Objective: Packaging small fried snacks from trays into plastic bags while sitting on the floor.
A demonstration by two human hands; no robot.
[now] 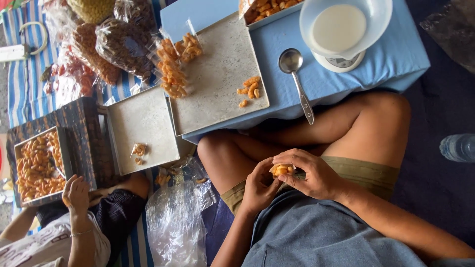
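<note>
Both my hands meet over my lap, each shut on a small clear packet of orange curled snacks [281,169]. My left hand [258,189] cups the packet from below and the side. My right hand [315,175] pinches its top with the fingertips. My crossed bare legs lie just beyond the hands. On the blue low table [391,54] ahead lies a metal tray [213,84] with a few loose snacks [249,89].
A metal spoon [297,81] and a scale with a white bowl [341,27] sit on the table. A second tray [148,118], filled snack bags [123,44] and empty plastic bags [175,222] lie left. Another person's hand [76,193] rests by a full snack tray [39,165]. A water bottle [457,147] is at right.
</note>
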